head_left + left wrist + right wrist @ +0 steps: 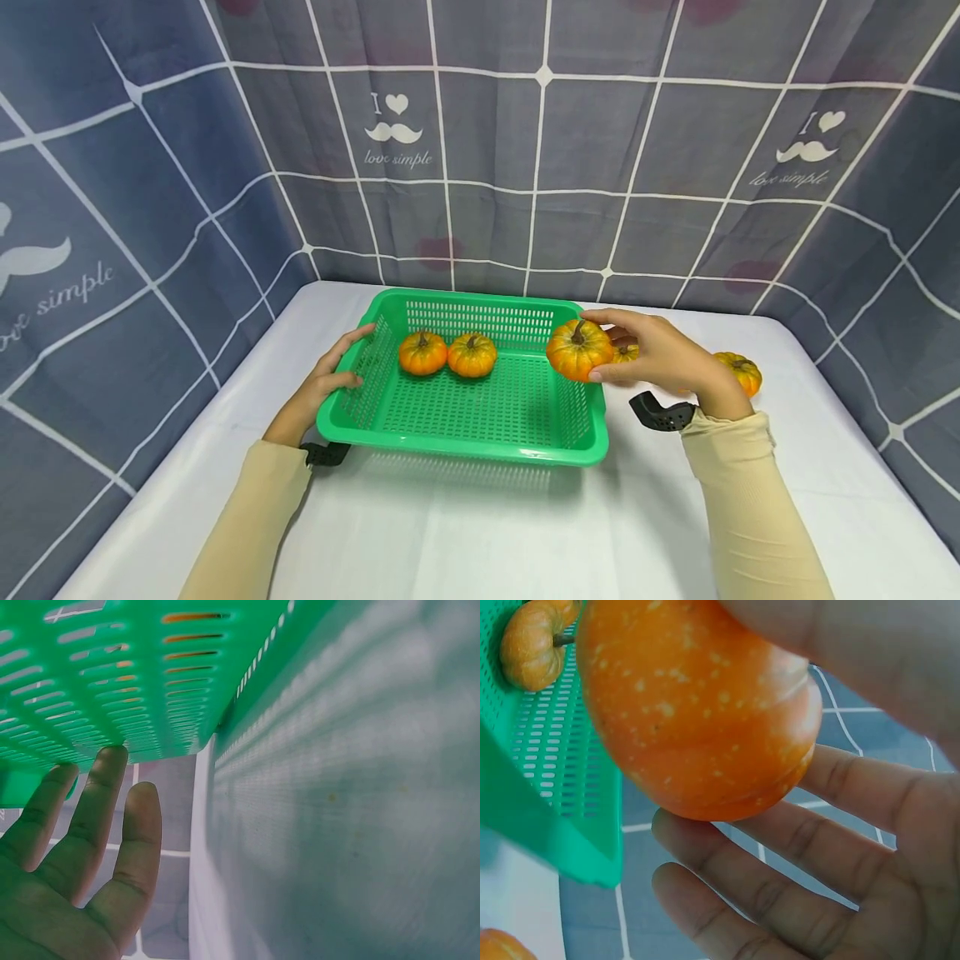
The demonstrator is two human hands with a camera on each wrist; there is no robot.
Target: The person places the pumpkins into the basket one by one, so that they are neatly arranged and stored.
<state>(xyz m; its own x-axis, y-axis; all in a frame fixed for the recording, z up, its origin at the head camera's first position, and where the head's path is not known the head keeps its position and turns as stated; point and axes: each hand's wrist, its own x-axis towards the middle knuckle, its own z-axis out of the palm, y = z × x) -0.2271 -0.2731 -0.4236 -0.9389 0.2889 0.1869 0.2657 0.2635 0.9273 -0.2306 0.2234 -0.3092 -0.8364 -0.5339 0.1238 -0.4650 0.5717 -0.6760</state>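
A green plastic basket (480, 408) with slotted walls holds two small orange pumpkins, one pumpkin (423, 353) side by side with the other pumpkin (472, 356) toward the back left. My left hand (318, 392) grips the basket's left end, thumb over the rim. In the left wrist view its fingers (105, 780) reach against the slotted outer side. My right hand (660, 354) holds another small pumpkin (579, 350) between thumb and fingers, over the basket's right rim. Close up in the right wrist view, this pumpkin's underside (697, 712) is speckled orange, with two lower fingers extended below it.
Right of the basket, a pumpkin (626, 353) shows partly behind my right hand. Farther right another pumpkin (742, 372) sits beyond the wrist. A white cloth (480, 533) covers the table, and a grey checked curtain (487, 217) surrounds its back and sides.
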